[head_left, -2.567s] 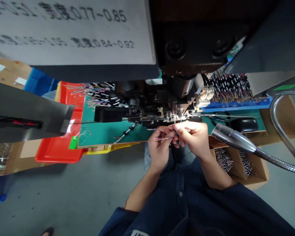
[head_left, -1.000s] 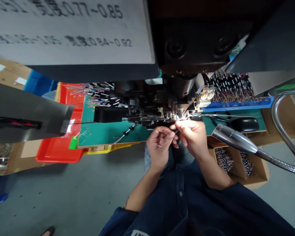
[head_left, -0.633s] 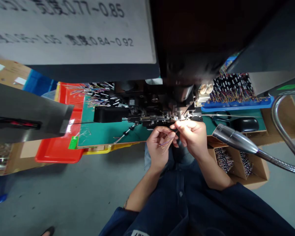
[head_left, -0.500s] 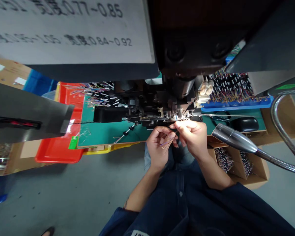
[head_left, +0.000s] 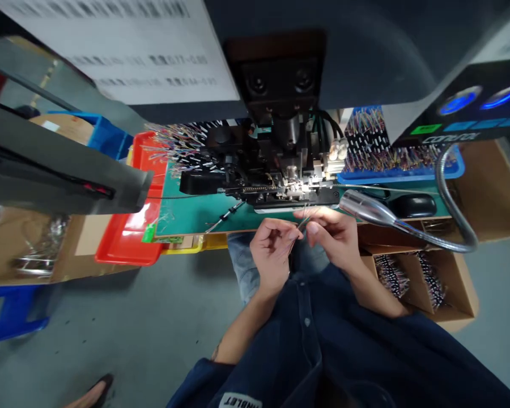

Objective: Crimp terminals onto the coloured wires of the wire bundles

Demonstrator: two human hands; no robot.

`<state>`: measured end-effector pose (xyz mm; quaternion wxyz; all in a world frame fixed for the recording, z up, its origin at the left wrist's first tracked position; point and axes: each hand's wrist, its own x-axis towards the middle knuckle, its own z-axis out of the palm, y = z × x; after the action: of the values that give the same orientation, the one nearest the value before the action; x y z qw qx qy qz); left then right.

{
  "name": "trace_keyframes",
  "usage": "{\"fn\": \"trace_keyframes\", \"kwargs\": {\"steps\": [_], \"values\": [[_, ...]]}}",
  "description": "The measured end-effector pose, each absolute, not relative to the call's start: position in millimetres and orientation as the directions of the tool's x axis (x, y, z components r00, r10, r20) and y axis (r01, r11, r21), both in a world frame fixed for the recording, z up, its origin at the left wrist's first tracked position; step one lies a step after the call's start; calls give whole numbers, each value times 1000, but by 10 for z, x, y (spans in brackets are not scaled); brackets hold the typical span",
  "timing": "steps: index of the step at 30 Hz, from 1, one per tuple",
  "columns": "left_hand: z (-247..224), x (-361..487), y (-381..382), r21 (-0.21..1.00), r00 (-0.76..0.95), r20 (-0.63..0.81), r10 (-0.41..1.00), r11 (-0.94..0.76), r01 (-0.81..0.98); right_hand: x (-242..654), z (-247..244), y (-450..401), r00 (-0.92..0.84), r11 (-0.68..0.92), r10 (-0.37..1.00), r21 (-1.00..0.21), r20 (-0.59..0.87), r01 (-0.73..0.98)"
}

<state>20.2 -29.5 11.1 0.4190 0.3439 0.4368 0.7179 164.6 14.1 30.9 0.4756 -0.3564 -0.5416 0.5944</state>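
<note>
My left hand (head_left: 273, 249) is closed, its thumb and forefinger pinching a small bunch of thin wires (head_left: 301, 224). The wire ends point up and to the right, towards my other hand. Beside them, my right hand (head_left: 335, 235) has its thumb and forefinger apart around the wire tips, and I see no firm grip there. Both hands are in front of the green table's edge, just below a crimping machine (head_left: 295, 187) with a lit working spot. A thin terminal strip (head_left: 361, 187) runs into the machine from the right.
A bendable metal lamp (head_left: 365, 208) reaches in close to my right hand. Wire bundles lie in a blue tray (head_left: 461, 164) and a cardboard box (head_left: 467, 294) on the right. A red tray (head_left: 123, 238) is at the left. A black mouse-shaped object (head_left: 414, 205) lies on the green tabletop (head_left: 187, 218).
My hands have drawn back from the machine's working spot. My right thumb and forefinger have parted, and the wires now point more upward. The head view has shifted, showing more of the control panel.
</note>
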Motion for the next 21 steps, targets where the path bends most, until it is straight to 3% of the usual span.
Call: {"fn": "trace_keyframes", "kwargs": {"steps": [7, 11, 14, 18, 21], "values": [[221, 327, -450, 885, -303, 97, 948, -221, -409, 1877, 6, -252, -415, 324, 864, -946, 285, 25], [163, 467, -542, 894, -199, 27, 980, -113, -435, 2013, -99, -455, -359, 321, 889, -946, 285, 42], [80, 572, -564, 929, -114, 49, 992, -87, -361, 2366, -141, -587, -297, 293, 924, -943, 239, 155], [-24, 641, -547, 958, -22, 82, 996, -85, -275, 3125, -124, -751, 35, 121, 989, -906, 147, 405], [-39, 612, -524, 979, 52, 49, 997, -38, -201, 3659, 5, -675, 351, -58, 925, -859, 145, 508]]}}
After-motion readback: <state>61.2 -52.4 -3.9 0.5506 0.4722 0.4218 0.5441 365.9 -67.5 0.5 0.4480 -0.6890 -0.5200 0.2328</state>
